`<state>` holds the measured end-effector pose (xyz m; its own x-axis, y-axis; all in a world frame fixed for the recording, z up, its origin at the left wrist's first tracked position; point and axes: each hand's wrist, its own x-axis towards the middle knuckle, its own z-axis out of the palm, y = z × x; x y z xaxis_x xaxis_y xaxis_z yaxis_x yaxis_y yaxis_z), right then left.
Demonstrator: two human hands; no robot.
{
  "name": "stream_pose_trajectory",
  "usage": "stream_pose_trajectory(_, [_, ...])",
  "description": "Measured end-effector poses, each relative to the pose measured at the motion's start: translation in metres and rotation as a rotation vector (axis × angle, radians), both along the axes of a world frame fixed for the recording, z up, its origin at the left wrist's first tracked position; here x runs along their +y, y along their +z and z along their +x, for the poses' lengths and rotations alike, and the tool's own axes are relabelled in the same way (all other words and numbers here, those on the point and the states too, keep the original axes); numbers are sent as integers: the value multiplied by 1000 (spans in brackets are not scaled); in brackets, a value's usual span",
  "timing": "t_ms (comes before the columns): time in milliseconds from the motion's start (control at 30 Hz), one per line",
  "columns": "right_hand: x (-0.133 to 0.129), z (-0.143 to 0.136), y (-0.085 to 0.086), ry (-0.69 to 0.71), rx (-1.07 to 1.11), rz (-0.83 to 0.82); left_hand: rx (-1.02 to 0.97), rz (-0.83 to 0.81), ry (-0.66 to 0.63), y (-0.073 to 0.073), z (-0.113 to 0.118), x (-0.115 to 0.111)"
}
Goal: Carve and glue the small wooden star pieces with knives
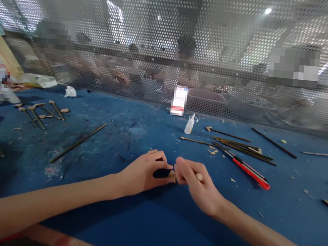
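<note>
Over the blue tabletop (140,124), my left hand (144,171) pinches a small tan piece (172,175) between thumb and finger. My right hand (195,182) is closed just to its right, nearly touching it; the rounded pale end (199,176) of a thin tool sticks out of this fist. The rest of that tool is hidden by the fingers. A red cutter knife (249,172) lies beyond my right hand, near several thin dark sticks (245,149). A white glue bottle (190,124) stands farther back.
Several stick pieces with tan ends (35,115) lie at the left, and a long dark stick (77,143) lies nearer. Another dark stick (274,142) is at the right. Scraps dot the table. A perforated metal screen (147,59) rises behind, with blurred people's shapes.
</note>
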<state>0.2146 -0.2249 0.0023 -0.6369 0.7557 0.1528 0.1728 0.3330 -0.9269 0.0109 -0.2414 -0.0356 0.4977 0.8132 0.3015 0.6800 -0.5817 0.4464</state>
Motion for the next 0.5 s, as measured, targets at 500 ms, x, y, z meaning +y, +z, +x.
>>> stream_pose_trajectory(500, [-8, 40, -16, -96, -245, 315, -403, -350, 242, 6, -2, 1])
